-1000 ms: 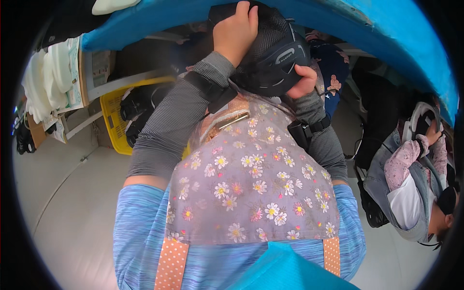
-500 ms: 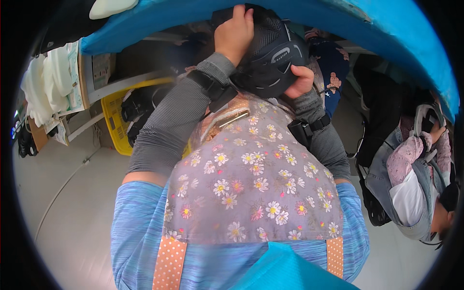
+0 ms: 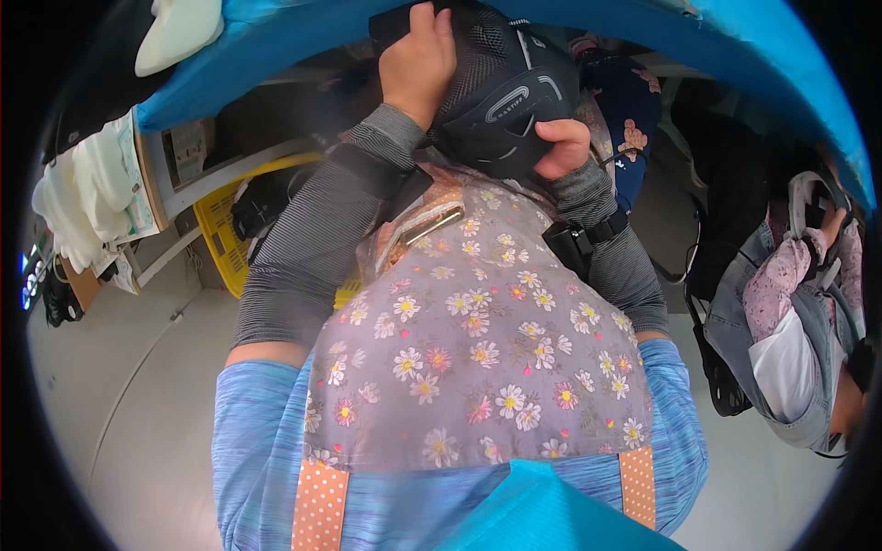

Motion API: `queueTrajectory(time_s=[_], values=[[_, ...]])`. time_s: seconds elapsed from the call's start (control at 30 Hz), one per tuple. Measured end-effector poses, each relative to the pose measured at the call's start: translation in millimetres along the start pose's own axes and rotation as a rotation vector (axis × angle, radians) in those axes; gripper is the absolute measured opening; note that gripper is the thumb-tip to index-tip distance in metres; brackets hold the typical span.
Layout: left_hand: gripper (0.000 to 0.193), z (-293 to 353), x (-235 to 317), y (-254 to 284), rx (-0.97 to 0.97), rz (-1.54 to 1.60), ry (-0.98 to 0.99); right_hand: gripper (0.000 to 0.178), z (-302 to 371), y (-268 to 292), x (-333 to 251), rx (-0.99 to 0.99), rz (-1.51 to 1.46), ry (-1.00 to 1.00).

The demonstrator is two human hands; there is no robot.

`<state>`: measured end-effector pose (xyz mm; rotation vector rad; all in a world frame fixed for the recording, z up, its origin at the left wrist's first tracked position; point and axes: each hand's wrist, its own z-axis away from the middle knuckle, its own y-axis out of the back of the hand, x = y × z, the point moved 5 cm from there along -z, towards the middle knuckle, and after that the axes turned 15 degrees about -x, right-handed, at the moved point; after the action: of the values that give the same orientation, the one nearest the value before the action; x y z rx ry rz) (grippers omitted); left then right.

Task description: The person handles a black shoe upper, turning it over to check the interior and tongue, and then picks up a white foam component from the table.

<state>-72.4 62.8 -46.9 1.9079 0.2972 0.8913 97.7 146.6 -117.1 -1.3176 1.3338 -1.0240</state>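
Observation:
I hold a black mesh fabric piece (image 3: 501,115) in front of my apron, under the edge of the blue-covered table. It has smooth dark panels, grey trim and a printed mark. I cannot tell what kind of article it is. My left hand (image 3: 418,69) pinches its upper left part, thumb and fingers closed together. At its lower right edge is my right hand (image 3: 563,149), thumb showing in front and fingers hidden behind the fabric. Grey striped sleeves and black wrist straps cover my forearms. A flowered apron (image 3: 487,340) lies over my front.
The blue table cover (image 3: 726,55) curves across the top, with a white rounded piece (image 3: 179,37) on it. At left are a yellow crate (image 3: 220,239) with black items and stacked white pieces (image 3: 87,193). A person (image 3: 790,303) sits at right.
The black fabric piece and my left hand have shifted a little to the left and up in view. Both hands keep their hold. The surroundings have shifted slightly too.

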Motion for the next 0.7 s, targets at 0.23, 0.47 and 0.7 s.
queueTrajectory(time_s=[0.23,0.47,0.7], values=[[0.017,2,-5,-12,0.017,0.028,-0.011,0.051,1,7,2,0.003,0.016,-0.044],[0.026,5,-2,2,0.032,-0.052,0.031,0.054,0,8,-3,-0.004,-0.037,0.003],[0.019,-6,11,3,-0.084,0.001,0.067,0.053,4,17,-10,0.019,-0.079,0.040]])
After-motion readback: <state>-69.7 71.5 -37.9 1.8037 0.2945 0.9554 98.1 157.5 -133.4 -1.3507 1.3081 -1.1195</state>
